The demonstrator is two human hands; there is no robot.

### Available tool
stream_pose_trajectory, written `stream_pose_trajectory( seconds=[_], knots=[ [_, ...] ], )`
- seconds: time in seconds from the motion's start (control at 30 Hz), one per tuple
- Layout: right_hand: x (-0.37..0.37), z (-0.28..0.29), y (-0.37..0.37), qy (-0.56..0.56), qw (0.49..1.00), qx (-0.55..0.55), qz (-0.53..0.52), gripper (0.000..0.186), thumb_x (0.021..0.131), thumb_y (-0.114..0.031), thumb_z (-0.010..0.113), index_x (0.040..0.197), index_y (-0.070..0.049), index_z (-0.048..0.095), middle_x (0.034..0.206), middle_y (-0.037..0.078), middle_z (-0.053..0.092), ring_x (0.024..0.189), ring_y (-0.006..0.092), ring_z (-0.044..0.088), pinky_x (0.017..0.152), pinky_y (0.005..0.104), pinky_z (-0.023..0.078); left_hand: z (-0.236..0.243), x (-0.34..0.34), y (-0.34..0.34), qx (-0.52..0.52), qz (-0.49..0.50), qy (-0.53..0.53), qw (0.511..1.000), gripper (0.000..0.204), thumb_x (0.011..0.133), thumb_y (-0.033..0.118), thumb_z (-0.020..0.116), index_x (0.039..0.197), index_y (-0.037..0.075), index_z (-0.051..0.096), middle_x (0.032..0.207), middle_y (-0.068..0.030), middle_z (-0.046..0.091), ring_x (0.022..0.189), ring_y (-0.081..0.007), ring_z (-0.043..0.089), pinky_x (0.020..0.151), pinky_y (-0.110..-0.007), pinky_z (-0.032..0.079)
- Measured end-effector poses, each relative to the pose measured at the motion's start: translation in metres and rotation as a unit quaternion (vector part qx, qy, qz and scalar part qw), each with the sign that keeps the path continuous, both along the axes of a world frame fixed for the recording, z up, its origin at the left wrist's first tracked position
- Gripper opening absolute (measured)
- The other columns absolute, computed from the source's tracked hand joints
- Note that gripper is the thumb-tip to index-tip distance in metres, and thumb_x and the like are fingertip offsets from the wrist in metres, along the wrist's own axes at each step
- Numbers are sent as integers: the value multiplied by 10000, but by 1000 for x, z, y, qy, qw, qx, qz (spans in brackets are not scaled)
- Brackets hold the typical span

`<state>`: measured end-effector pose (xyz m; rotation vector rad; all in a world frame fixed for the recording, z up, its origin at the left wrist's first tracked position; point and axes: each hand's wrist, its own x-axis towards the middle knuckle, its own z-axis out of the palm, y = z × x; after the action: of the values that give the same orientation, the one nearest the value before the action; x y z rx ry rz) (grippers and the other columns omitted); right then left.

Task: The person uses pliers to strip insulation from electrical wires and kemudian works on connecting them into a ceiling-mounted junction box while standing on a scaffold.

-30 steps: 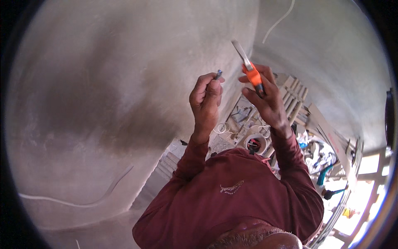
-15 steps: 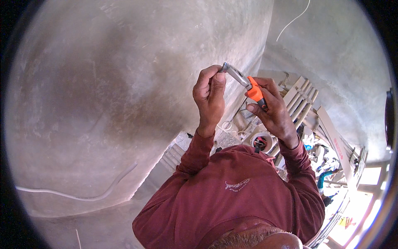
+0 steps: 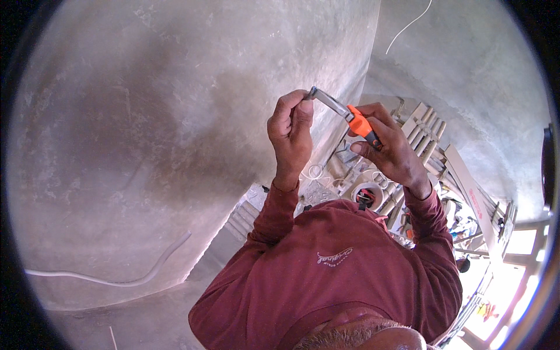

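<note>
My right hand (image 3: 389, 146) is wrapped round a slim grey metal hand tool (image 3: 331, 103) with an orange and black handle. Whether it is a cutter or narrow pliers I cannot tell. Its metal front slants up and left to my left hand (image 3: 293, 131), which is raised in front of the plastered wall (image 3: 175, 128). Left thumb and index finger are pinched together right at the tool's tip. Something small and dark shows there, too small to name. The palm side of my right fingers is partly hidden behind the handle.
A white cable (image 3: 134, 283) sticks out of the wall at lower left; a thin white wire (image 3: 408, 28) hangs upper right. Below my right arm stand a white bucket (image 3: 378, 195) with tools and stacked pale pipes (image 3: 427, 131). A long board (image 3: 471, 189) leans farther right, near a bright window opening.
Both hands and the tool have shifted slightly left at the tip, while my right wrist has moved a little right. A teal sleeve at the right no longer shows.
</note>
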<state>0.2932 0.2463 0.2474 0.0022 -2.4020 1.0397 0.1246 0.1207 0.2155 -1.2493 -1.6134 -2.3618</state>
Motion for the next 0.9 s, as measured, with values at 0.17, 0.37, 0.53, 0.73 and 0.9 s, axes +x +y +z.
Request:
stream_pose_trajectory(
  seconds=[0.17,0.37,0.53,0.73,0.9],
  knots=[
    [1,-2,-5,-28,999,-32,8,448,909,-251,705,1228,31,567,1224,157,522,1060,305,579,885,375,476,0,-2,-4,9,-18,5,1000,210,1018,184,570,1122,4,596,713,46,472,580,-29,386,496,-212,294],
    [-1,-5,-4,3,999,-36,22,445,919,-264,694,1230,25,560,1212,148,524,1053,298,580,877,379,475,0,1,-6,-11,-20,8,1000,204,1021,182,564,1117,6,599,718,42,470,577,-31,384,495,-219,299],
    [1,4,-7,-36,999,-17,-16,361,914,-245,695,1102,31,560,1165,158,524,1007,333,578,832,415,476,-2,0,-6,-25,8,11,1000,194,1016,180,575,1100,8,606,729,51,471,592,-24,387,506,-211,298],
    [-12,-15,-1,75,922,312,-218,233,789,-56,683,979,-11,556,1161,127,546,983,302,567,820,432,458,0,3,-2,-43,-12,-44,998,151,1014,131,571,1074,-2,612,770,34,498,613,-31,389,525,-204,311],
    [-18,-23,4,92,912,329,-227,210,759,-45,658,940,-33,552,1154,118,556,980,280,562,824,421,449,12,3,2,-1,-84,-135,987,232,1009,213,582,1125,15,610,732,52,489,546,-11,349,464,-197,259]
  ],
)
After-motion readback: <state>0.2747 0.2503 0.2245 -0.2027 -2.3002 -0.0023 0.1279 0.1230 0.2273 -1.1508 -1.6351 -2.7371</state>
